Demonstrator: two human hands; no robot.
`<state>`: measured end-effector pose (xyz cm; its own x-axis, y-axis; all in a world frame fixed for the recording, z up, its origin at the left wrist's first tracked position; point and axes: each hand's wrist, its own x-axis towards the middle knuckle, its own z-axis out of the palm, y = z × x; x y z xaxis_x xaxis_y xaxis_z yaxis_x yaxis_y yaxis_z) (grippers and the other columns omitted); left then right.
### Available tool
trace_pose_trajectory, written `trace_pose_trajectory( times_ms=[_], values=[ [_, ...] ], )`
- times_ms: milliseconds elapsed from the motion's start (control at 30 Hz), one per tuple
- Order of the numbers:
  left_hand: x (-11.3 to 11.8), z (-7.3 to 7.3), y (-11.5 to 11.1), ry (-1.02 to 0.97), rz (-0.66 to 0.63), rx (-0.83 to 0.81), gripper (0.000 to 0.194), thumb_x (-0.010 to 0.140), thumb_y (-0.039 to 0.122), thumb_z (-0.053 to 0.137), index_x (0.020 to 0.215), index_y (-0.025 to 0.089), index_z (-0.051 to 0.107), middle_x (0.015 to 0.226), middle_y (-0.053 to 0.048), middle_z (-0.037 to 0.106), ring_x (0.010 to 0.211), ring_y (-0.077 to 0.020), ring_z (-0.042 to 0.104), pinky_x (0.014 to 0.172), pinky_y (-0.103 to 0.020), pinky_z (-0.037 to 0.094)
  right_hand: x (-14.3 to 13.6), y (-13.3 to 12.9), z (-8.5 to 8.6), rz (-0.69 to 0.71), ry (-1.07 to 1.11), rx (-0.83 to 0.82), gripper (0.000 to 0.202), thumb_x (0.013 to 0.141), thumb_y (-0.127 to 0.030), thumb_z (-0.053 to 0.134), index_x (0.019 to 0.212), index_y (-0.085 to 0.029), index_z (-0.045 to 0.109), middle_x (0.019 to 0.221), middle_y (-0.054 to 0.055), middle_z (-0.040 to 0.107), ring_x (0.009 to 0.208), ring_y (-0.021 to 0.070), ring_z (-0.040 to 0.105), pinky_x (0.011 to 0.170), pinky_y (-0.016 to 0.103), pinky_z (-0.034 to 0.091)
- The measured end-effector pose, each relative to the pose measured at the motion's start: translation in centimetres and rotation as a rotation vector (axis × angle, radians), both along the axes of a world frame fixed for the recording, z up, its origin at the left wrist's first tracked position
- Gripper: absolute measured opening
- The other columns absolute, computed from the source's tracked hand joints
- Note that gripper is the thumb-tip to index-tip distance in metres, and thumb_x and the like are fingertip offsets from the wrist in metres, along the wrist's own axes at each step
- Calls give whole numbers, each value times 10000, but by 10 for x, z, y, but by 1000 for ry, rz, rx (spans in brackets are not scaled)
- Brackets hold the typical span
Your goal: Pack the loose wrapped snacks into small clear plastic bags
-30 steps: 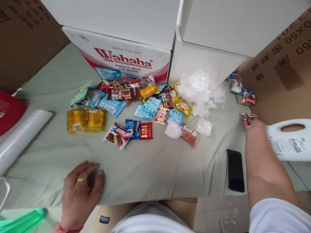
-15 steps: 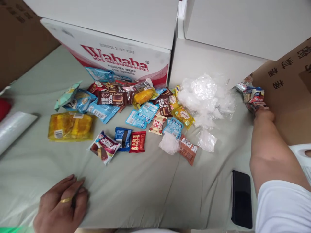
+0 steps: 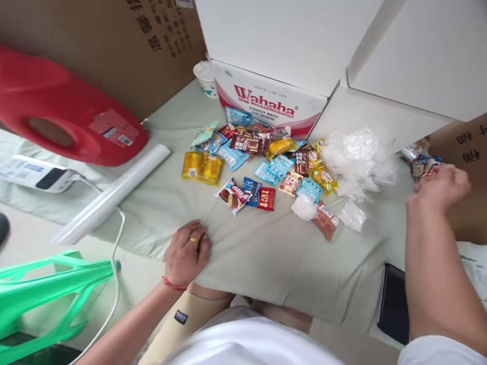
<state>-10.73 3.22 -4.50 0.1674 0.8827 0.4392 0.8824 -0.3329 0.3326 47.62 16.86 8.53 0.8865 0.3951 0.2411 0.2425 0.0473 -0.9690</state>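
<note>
My left hand [image 3: 188, 252], a ring on one finger and a red cord at the wrist, rests curled and closed at the table's front edge, with nothing showing in it. My right hand [image 3: 444, 186] is closed at the far right, against a small heap of snack packets [image 3: 424, 161]; what its fingers hold is hidden. Nearest the left hand lie a purple-and-white snack packet [image 3: 233, 196], a blue packet [image 3: 251, 190] and a red packet [image 3: 266, 198]. Behind them are a yellow twin pack [image 3: 201, 167] and a pile of cocoa packets [image 3: 247, 144].
Crumpled clear wrappers [image 3: 357, 154] lie before white boxes [image 3: 274, 101]. A black phone [image 3: 394, 303] is near the right forearm. Leftward are a plastic roll [image 3: 114, 195], a red jug [image 3: 72, 111], a white corded device [image 3: 41, 173] and a green stool [image 3: 57, 299]. A paper cup [image 3: 206, 80] stands behind.
The view has swung left and back, bringing the jug, cup and stool into sight. My right hand is now curled like a fist by the heap; my left stays at the front edge.
</note>
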Motion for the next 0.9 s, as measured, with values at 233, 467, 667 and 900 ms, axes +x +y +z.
trace_pose_trajectory(
  times_ms=[233,467,667,900],
  values=[
    [-2,-6,-3,-100,-7,-68,143,845,190,570,935,222,676,987,-98,718,1147,-285,677,1017,-444,545,-142,-74,-31,1255,-729,-633,220,794,-358,766,992,-264,774,1114,85,702,1006,268,621,842,405,507],
    [3,0,-11,-375,21,-89,141,832,222,575,926,214,680,1056,-114,681,1077,-271,650,952,-425,540,-210,-122,-62,928,-606,-530,258,903,-447,607,903,-226,741,997,66,691,776,192,593,728,342,476],
    [38,28,-27,-762,-197,-374,124,848,222,590,910,220,697,832,-44,686,728,-169,611,720,-310,505,-287,-168,-85,738,-166,-453,353,835,-562,692,872,-213,654,640,-45,511,578,139,427,577,274,372],
    [34,62,48,-989,77,-212,63,845,192,629,882,218,672,925,-38,667,850,-188,627,736,-288,481,-250,-170,-97,279,-491,-418,224,812,-443,570,757,-231,525,993,115,673,897,239,601,834,371,464]
  ],
)
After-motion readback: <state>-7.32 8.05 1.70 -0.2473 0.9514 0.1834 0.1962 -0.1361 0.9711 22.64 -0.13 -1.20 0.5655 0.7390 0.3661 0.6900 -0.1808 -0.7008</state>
